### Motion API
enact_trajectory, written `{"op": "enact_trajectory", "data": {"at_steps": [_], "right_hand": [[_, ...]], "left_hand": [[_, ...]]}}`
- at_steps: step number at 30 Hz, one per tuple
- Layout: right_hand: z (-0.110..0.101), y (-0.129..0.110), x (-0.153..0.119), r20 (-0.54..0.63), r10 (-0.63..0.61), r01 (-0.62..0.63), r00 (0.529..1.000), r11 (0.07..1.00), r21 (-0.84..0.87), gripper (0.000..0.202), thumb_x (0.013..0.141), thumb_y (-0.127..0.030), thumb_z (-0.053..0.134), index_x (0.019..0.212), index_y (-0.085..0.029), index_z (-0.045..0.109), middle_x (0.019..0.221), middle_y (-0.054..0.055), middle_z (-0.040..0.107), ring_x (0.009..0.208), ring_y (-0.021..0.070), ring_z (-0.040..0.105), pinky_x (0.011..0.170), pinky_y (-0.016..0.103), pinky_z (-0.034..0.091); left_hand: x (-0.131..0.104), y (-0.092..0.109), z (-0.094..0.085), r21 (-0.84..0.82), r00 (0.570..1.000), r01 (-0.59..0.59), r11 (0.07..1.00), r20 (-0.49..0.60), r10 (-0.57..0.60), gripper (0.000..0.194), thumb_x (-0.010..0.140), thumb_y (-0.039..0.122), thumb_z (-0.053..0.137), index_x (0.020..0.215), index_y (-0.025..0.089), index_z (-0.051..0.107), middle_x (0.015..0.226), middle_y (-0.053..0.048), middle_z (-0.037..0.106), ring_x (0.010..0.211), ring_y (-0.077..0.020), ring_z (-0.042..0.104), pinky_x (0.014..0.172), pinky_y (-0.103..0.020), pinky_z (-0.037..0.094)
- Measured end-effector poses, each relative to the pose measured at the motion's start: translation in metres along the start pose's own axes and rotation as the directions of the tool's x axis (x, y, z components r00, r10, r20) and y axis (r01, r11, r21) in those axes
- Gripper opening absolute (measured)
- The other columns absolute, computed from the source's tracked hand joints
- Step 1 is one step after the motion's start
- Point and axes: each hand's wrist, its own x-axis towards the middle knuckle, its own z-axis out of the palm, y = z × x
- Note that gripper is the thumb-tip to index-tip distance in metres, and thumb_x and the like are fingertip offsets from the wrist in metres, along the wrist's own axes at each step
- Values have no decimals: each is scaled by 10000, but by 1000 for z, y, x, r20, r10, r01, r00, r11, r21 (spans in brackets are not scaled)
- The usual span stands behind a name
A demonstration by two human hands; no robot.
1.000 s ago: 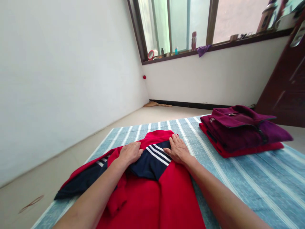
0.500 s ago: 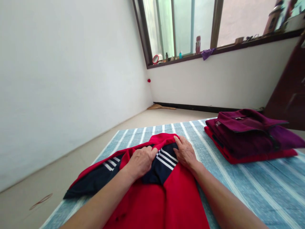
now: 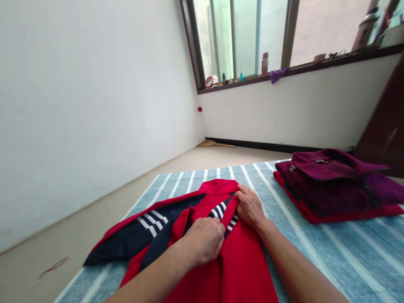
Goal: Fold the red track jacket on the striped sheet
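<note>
A red and navy jacket (image 3: 249, 261) with white stripes lies spread on a blue striped bedsheet (image 3: 303, 240), its collar toward the far edge. My left hand (image 3: 203, 240) is closed on a fold of the jacket near its middle, knuckles up. Close to the collar, my right hand (image 3: 251, 206) pinches the upper end of the same red fold. One navy sleeve stretches out to the left, while the jacket's lower part runs out of view at the bottom.
To the right sits a stack of folded clothes, a purple jacket (image 3: 331, 185) over a red garment (image 3: 303, 212). Beyond the bed's far edge, a broom (image 3: 217, 144) lies on the floor by the wall. Bottles and a round mirror (image 3: 208, 82) stand along the windowsill.
My left hand has come nearer and slightly right, pulling a red fold across the striped navy panel. The collar and left sleeve show more. My right hand stays near the collar, slightly lower.
</note>
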Motion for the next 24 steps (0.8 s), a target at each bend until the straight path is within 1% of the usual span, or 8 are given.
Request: {"op": "enact_trajectory", "data": {"at_steps": [2, 4, 6, 8, 12, 15, 19, 24], "right_hand": [[-2, 0, -1, -6, 16, -16, 1000, 1000, 20, 263, 734, -59, 438, 844, -193, 636, 1144, 81, 581, 1110, 208, 490, 927, 289, 361], [-2, 1, 0, -3, 24, -24, 1000, 999, 34, 252, 720, -66, 451, 802, -204, 644, 1122, 66, 589, 1075, 200, 505, 908, 279, 374], [-1, 2, 0, -1, 24, -24, 1000, 999, 39, 259, 722, -70, 450, 778, -212, 659, 1131, 58, 589, 1072, 198, 506, 911, 276, 377], [0, 3, 1, -8, 20, -19, 1000, 999, 44, 274, 727, -69, 444, 770, -212, 674, 1135, 60, 590, 1071, 197, 509, 918, 276, 377], [1, 4, 2, -10, 9, -8, 1000, 998, 57, 284, 733, -73, 446, 770, -209, 692, 1137, 62, 595, 1064, 196, 517, 924, 276, 382], [-1, 4, 2, -12, 12, -11, 1000, 998, 67, 276, 748, -81, 452, 763, -209, 696, 1128, 60, 605, 1047, 191, 529, 920, 272, 388], [-4, 2, 3, -28, 26, -25, 999, 998, 51, 243, 792, -119, 471, 755, -204, 696, 1117, 63, 617, 1024, 187, 544, 906, 269, 390], [-5, 0, 5, 6, 47, -46, 999, 994, -95, 286, 910, -253, 435, 803, -203, 695, 1065, 62, 640, 980, 170, 561, 869, 251, 385]], "left_hand": [[11, -7, -6, -67, 995, 88, 994, -32, -90, 256, 861, 337, 450, 775, 207, 652, 770, -73, 667, 703, -226, 632, 634, -314, 467], [26, -16, -13, -119, 980, 159, 980, -98, -171, 253, 876, 316, 436, 779, 209, 644, 759, -48, 671, 722, -206, 640, 653, -290, 473], [45, -27, -19, -116, 946, 245, 963, -189, -263, 211, 880, 273, 443, 860, 194, 638, 839, -53, 675, 807, -206, 642, 721, -290, 479], [67, -39, -23, -110, 920, 307, 945, -219, -324, 217, 888, 216, 423, 969, 160, 616, 950, -94, 660, 911, -228, 627, 773, -318, 479], [107, -59, -18, -100, 906, 354, 930, -211, -367, 237, 870, 218, 527, 1087, 137, 577, 1159, -117, 582, 1096, -248, 539, 885, -374, 462], [127, -68, -10, -91, 914, 366, 926, -152, -376, 304, 882, 327, 563, 1131, 153, 559, 1171, -83, 573, 1035, -221, 569, 867, -432, 483], [132, -72, -4, -61, 916, 365, 929, -158, -370, 236, 878, 296, 562, 1059, 147, 590, 1067, -76, 616, 971, -214, 595, 831, -397, 488], [112, -69, -3, 34, 942, 207, 978, -276, -190, 194, 804, 115, 531, 977, 169, 600, 998, -90, 632, 999, -245, 568, 842, -351, 433]]}}
